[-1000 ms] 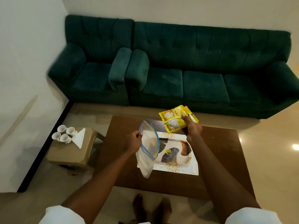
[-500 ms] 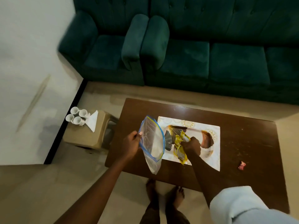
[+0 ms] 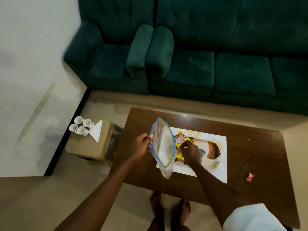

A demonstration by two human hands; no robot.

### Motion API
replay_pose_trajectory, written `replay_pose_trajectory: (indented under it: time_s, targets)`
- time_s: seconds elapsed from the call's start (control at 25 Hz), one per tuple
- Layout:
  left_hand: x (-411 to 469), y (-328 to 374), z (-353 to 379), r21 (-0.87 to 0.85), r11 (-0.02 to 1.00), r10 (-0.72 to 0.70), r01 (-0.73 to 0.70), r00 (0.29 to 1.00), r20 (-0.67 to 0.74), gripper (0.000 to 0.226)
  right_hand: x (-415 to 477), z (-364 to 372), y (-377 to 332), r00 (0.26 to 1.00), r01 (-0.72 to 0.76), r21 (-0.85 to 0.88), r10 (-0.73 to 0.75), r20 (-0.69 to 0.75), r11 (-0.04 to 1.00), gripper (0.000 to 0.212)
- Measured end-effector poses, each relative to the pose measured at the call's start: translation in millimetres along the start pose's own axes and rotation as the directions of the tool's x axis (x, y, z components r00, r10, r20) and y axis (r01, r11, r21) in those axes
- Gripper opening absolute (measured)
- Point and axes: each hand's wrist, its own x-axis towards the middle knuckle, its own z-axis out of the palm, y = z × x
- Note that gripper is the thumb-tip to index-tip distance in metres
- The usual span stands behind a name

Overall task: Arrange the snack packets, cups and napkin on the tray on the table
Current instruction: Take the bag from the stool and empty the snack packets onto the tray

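1. Left hand (image 3: 141,145): held above the near left part of the table (image 3: 250,147). Its fingers (image 3: 145,137) and thumb pinch the rim of a plastic bag (image 3: 162,144).
2. Plastic bag: clear, with a blue zip edge. The mouth gapes wide, and the body hangs down past the tray's near left corner. It looks empty.
3. Right hand (image 3: 190,151): lowered onto the tray (image 3: 220,174), knuckles up. Its fingers (image 3: 183,145) are curled onto the snack packets (image 3: 180,138), with a yellow edge caught between them.
4. Snack packets: yellow, lying flat on the left half of the tray. They are partly hidden by the bag and the right hand, so their count cannot be told.
5. Tray: white, rectangular, printed with gold flowers and shells. It lies flat at the middle of the table.
6. Cups (image 3: 81,126): four, white, clustered on a small beige stool (image 3: 86,147) left of the table, well apart from the tray.
7. Napkin (image 3: 96,132): white, folded to a point, on the same stool and touching the cups on their right side.
8. Table: dark brown wood, low. A small red scrap (image 3: 249,177) lies on it to the right of the tray.
9. Sofa (image 3: 233,64) and armchair (image 3: 108,64): dark green, side by side beyond the table.
10. Bare feet (image 3: 170,209): on the floor at the table's near edge.
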Motion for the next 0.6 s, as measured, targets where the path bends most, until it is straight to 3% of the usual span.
replay_pose_trajectory:
  time_s: [0.08,0.2,0.28,0.44,0.6]
  targets:
    - [-1,20,0,-0.016,1.000,0.023,-0.022,0.997,0.070,0.026,13,-24,-23,0.998,0.065,0.156,-0.065,-0.003,0.986,0.018]
    - [-8,60,2,-0.028,0.992,0.124,-0.121,0.981,0.151,0.023,25,-79,-63,0.971,0.117,0.369,-0.185,0.154,0.922,0.040]
    - [-16,87,5,-0.046,0.981,0.196,-0.190,0.964,0.179,0.024,19,-114,-84,0.935,0.187,0.382,-0.283,0.214,0.905,0.052]
    - [-34,156,6,-0.106,0.971,0.233,-0.212,0.940,0.248,0.025,-1,-165,-108,0.877,0.370,0.349,-0.448,0.173,0.861,0.066]
    - [-51,226,-3,-0.290,0.954,0.188,-0.070,0.896,0.403,0.030,-32,-224,-132,0.783,0.464,0.438,-0.588,0.203,0.770,0.059]
